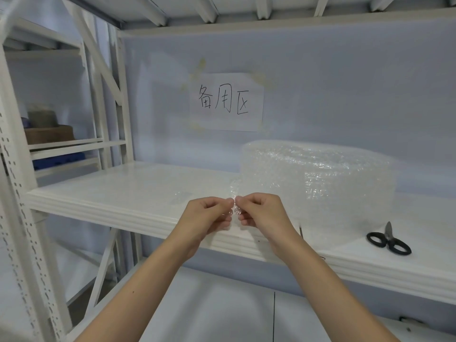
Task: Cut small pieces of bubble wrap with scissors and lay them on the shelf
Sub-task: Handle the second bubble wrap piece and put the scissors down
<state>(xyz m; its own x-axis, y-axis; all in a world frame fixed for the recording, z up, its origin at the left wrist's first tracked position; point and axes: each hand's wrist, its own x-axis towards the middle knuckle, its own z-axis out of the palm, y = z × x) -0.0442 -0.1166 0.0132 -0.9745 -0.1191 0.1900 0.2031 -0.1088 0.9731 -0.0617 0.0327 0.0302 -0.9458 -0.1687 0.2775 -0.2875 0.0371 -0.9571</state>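
Pinching a small clear bubble-wrap piece (234, 209) between them, the left hand (208, 214) and right hand (261, 213) hover over the white shelf (128, 193). Each grip holds only an edge, so the flimsy scrap could slip and drop below; the black-handled scissors (388, 240) lie well right.

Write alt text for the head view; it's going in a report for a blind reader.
Both hands, left hand and right hand, pinch a small bubble wrap piece over the white shelf. A bubble wrap roll and black scissors lie to the right.
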